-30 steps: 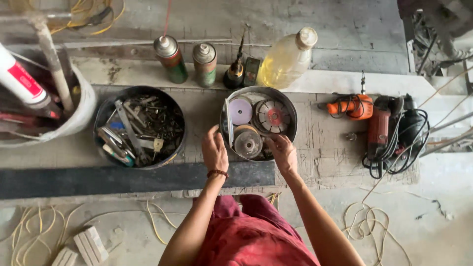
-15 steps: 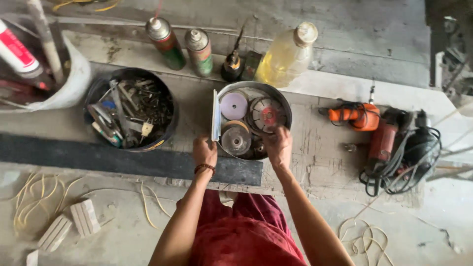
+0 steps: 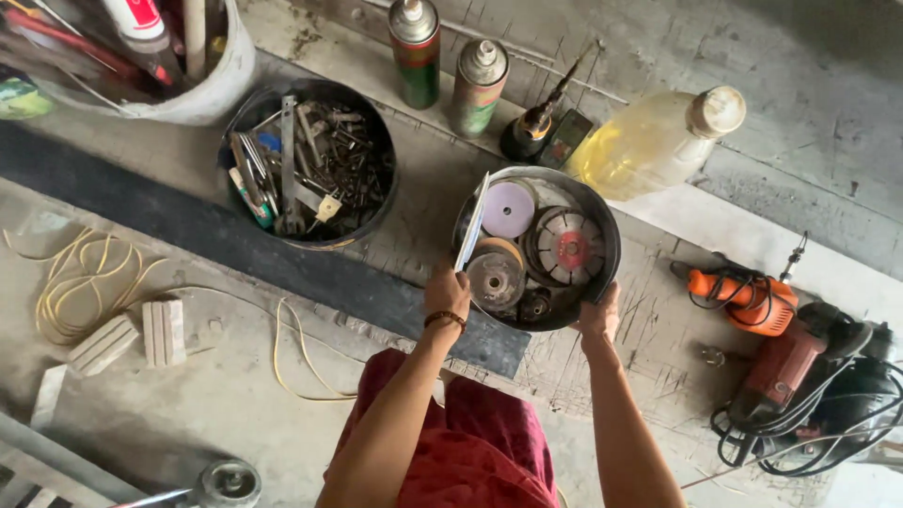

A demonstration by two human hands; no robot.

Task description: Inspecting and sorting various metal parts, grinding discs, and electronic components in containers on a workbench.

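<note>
A round dark metal pan [image 3: 611, 235] holds several cutting and grinding discs: a pale purple disc [image 3: 508, 209], a red-centred saw blade [image 3: 567, 247], a grey wheel [image 3: 496, 279]. My left hand [image 3: 446, 293] grips the pan's near left rim, beside a thin disc [image 3: 470, 226] standing on edge. My right hand [image 3: 598, 315] grips the near right rim. The pan sits at the front of a concrete bench [image 3: 649, 320].
A second pan of keys and metal tools [image 3: 306, 174] lies left. Two spray cans [image 3: 447, 61], an oil can [image 3: 536, 127] and a yellow bottle [image 3: 654, 141] stand behind. Power tools with cables [image 3: 790, 362] lie right. A white bucket [image 3: 202, 89] sits far left. Yellow cord [image 3: 85, 282] lies on the floor.
Both hands went from reaching among the discs to gripping the pan's near rim on either side. My view has swung round, so the bench now runs diagonally.
</note>
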